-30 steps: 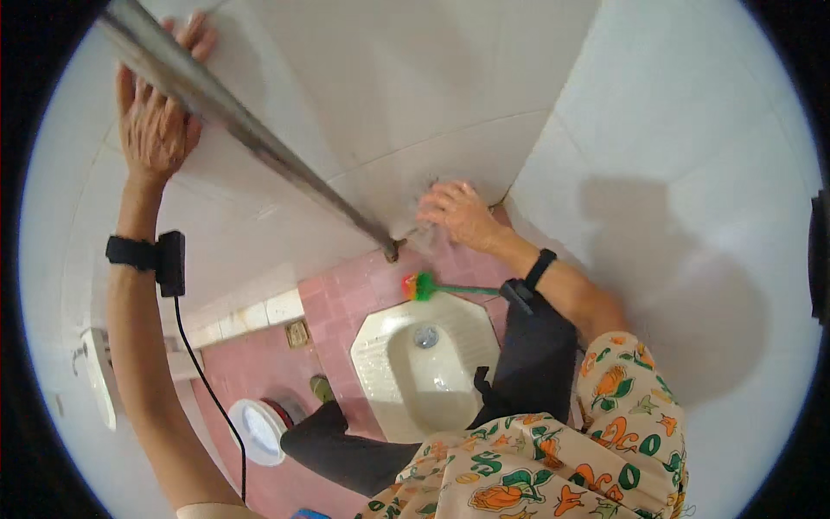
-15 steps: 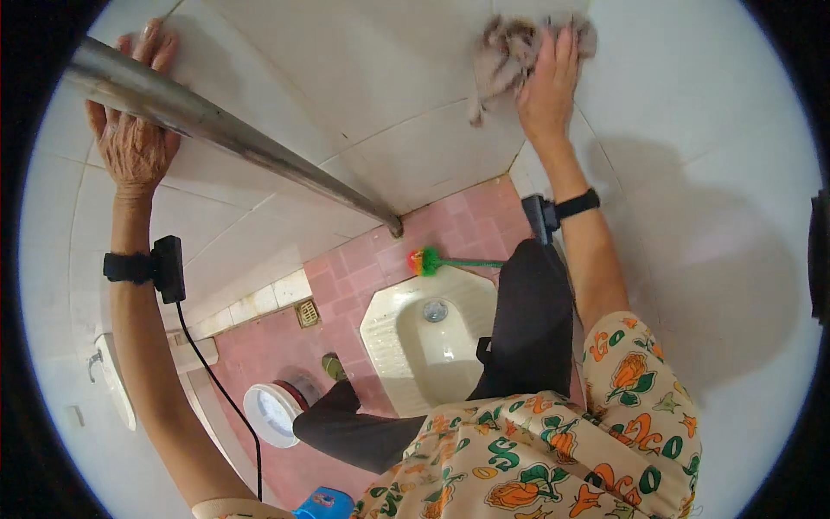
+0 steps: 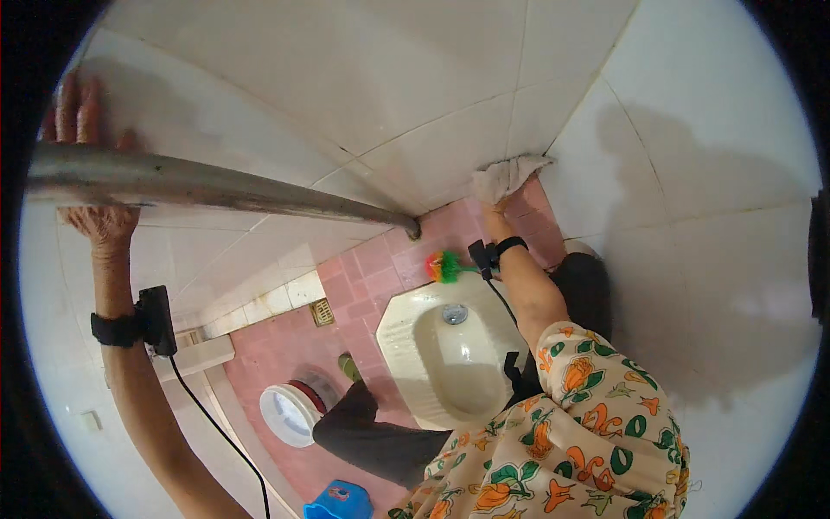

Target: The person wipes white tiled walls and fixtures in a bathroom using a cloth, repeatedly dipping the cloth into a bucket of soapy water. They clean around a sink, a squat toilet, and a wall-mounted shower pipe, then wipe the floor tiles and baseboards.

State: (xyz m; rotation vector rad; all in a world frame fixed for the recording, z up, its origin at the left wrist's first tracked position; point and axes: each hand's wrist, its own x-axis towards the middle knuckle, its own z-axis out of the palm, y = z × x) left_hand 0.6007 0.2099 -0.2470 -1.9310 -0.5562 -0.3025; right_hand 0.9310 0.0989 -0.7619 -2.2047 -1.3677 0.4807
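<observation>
My left hand (image 3: 102,212) is spread flat against the white wall tiles, its fingers extended. A metal pipe (image 3: 233,184) crosses in front of its middle, hiding part of it. Low in the far corner, where the walls meet the floor, my right hand (image 3: 494,212) holds a greyish-pink cloth (image 3: 510,176) to the bottom of the tiled wall. The cloth covers most of the right fingers. Below that forearm lies a brush (image 3: 443,266) with red, yellow and green bristles, beside a cream squat toilet (image 3: 398,333).
A white bucket (image 3: 290,417) with a reddish container behind it stands at the left on pink floor tiles. Nearer is a blue plastic item (image 3: 340,502). A floor drain (image 3: 322,312) sits by the wall's foot. The pipe slants down to the floor.
My right hand has moved down the wall with the cloth, from high up to the corner at floor level. The left hand appears lower and farther left in view, still against the wall.
</observation>
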